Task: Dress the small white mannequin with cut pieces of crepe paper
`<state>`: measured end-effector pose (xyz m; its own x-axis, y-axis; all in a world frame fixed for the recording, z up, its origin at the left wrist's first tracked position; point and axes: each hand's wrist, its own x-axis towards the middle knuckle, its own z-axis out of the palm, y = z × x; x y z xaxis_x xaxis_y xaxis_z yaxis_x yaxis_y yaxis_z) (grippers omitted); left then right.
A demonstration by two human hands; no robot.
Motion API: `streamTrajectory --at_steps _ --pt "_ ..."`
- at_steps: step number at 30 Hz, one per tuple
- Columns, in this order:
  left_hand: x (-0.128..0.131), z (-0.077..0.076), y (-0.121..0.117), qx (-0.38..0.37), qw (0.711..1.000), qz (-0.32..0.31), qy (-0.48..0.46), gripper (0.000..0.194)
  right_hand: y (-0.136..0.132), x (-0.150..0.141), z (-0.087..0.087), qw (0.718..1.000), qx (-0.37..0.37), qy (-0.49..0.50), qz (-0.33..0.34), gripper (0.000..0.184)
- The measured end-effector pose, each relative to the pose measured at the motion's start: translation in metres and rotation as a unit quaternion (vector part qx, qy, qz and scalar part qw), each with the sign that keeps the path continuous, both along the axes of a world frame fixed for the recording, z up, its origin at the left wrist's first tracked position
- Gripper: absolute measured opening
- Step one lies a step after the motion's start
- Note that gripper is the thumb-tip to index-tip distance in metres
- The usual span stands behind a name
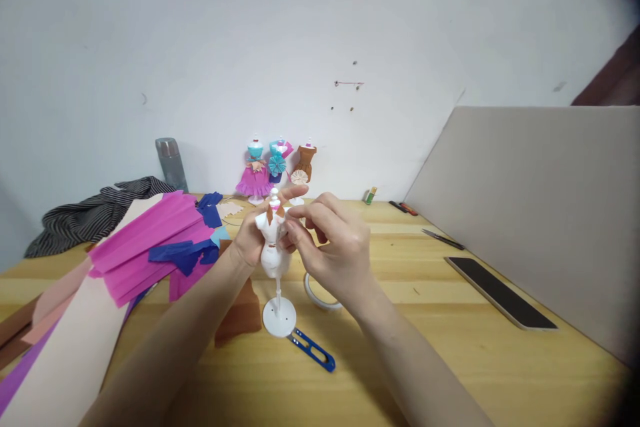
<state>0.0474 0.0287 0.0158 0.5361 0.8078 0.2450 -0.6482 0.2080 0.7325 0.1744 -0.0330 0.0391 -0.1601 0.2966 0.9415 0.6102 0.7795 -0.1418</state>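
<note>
A small white dress form (271,260) stands on a round base, with a brown paper collar piece (271,215) at its neck and a pink band above. My left hand (249,237) is wrapped around the form's back and side, gripping it; its index finger sticks out behind. At the form's shoulder and chest, on the right side, my right hand (335,240) has thumb and fingers bent close together; anything between them is hidden. Beside the base lie a blue-handled cutter (315,352) and a brown crepe paper piece (243,315). A white tape roll (314,298) is partly behind my right hand.
Pink crepe paper (150,247) and other coloured sheets pile up at left, near a striped cloth (110,213) and a flask (171,163). Several dressed forms stand by the wall, one in a pink skirt (255,181). A phone (500,292) and tweezers (443,239) lie right, before a pale panel (530,200).
</note>
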Motion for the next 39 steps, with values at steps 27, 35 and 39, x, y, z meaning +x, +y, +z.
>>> streamTrajectory --at_steps 27,35,39 --pt "0.010 -0.004 -0.009 0.067 0.997 0.040 -0.020 0.043 -0.010 0.009 0.008 0.992 0.044 -0.096 -0.065 0.019" --pt "0.012 -0.008 -0.005 0.099 0.995 -0.016 -0.023 0.042 -0.005 0.011 0.010 0.997 -0.071 -0.002 0.026 0.016" --pt "0.013 -0.010 -0.002 0.109 0.993 -0.028 -0.037 0.045 -0.003 0.010 0.011 0.960 -0.218 0.103 0.140 0.013"
